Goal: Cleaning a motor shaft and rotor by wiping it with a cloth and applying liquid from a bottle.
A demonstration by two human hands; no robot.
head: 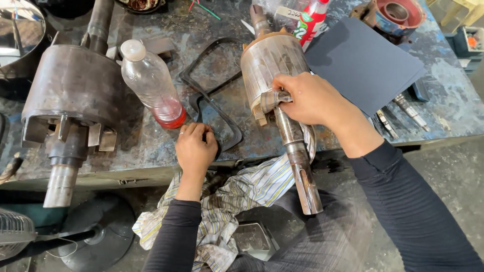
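The right hand (310, 98) is clenched around a small folded scrap of abrasive paper (275, 98), pressing it against the near end of a motor rotor (275, 63) that lies on the workbench (131, 146). The rotor's steel shaft (300, 166) sticks out past the near edge of the bench, pointing toward the person. The left hand (195, 148) rests at the near edge of the bench with fingers curled; it sits on the corner of a black rubber gasket (212, 95), and I cannot tell whether it grips the gasket or only leans there.

Just left of the gasket lies a clear plastic bottle (151, 83) with a little red liquid in its bottom. Farther left sits a second, larger rotor (73, 95), darker and rustier, its own shaft also hanging over the near edge. To the right of the worked rotor lie dark sheets of sandpaper (363, 63), nearly touching it, with a couple of metal bits (408, 111) at their near right corner. A red and white squeeze bottle (310, 20) stands at the far end of the rotor, and a rusty motor end housing (396, 15) lies at the far right.

A striped, stained rag (237, 196) hangs below the bench edge, between the two forearms and under the shaft.
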